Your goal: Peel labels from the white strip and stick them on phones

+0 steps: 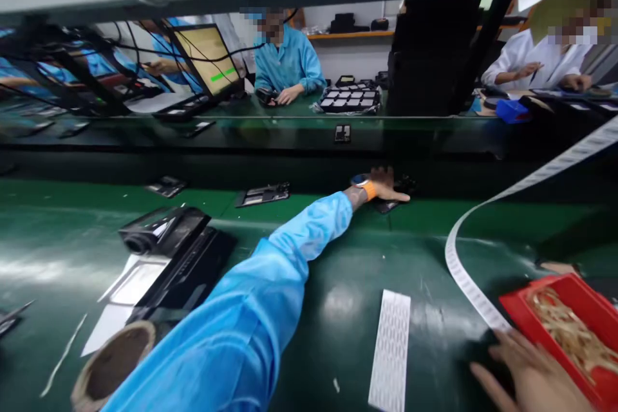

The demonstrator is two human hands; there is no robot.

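My left arm, in a light blue sleeve with an orange wristband, reaches far across the green belt [434, 212]. My left hand [383, 185] lies over a dark flat part [386, 206] at the belt's far edge; its fingers curl onto the part and the thumb points right. At the bottom right, my right hand [526, 374] rests on the table with its fingers spread and holds nothing. It lies beside a red tray [519, 309] of pale strands and next to the end of a long white label strip [470, 286].
Two more dark flat parts [263, 194] [167, 186] lie on the belt to the left. A black device [164, 232] on a stand sits near left. A white perforated sheet [391, 351] lies in front. People in coats work across the line beside a monitor [210, 59] and a parts tray [350, 100].
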